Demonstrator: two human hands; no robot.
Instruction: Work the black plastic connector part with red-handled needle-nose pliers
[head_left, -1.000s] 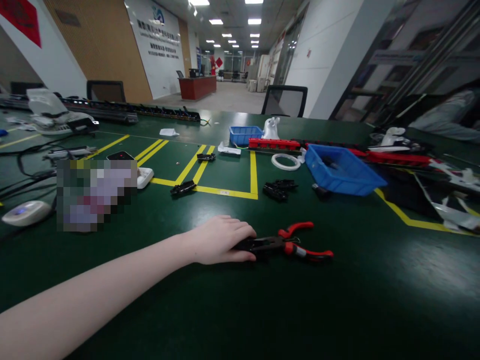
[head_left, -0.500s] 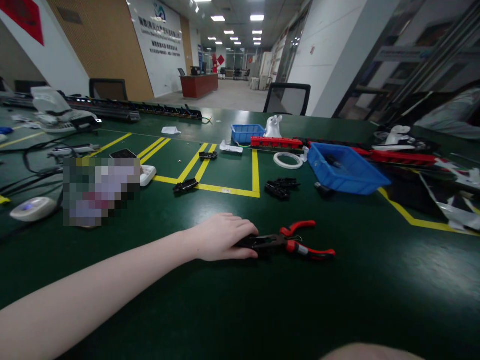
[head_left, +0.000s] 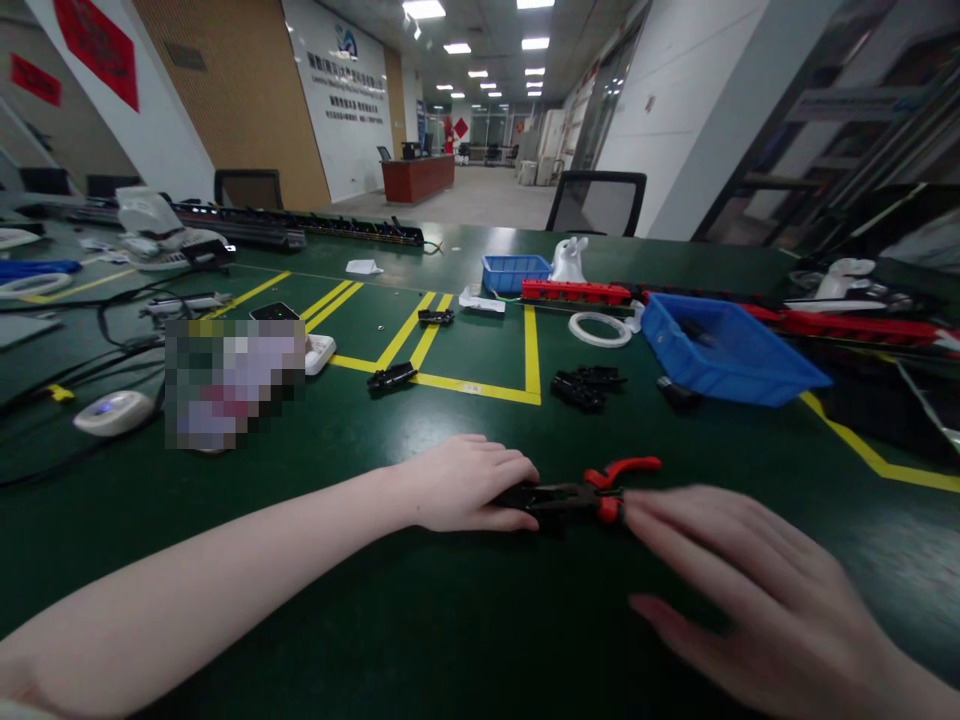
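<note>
Red-handled pliers [head_left: 574,497] lie on the green table with their jaws pointing left. My left hand [head_left: 472,485] rests at the jaw end, thumb and fingers closed on a small black part [head_left: 514,496]. Most of that part is hidden under the fingers, and the jaws reach up to it. Slightly blurred, my right hand [head_left: 742,580] hovers at the handles, fingers stretched out and thumb apart. It covers the nearer handle; whether it touches the handle I cannot tell.
Similar black parts [head_left: 585,386] lie beyond the pliers, and another [head_left: 391,377] sits by the yellow tape. A blue bin [head_left: 739,355], a white tape roll [head_left: 600,329] and red strips [head_left: 574,292] are farther back. Cables and a white mouse [head_left: 112,412] lie at left.
My right hand has come in from the bottom edge to the pliers' handles. The view has shifted a little; my left hand keeps its hold by the jaws.
</note>
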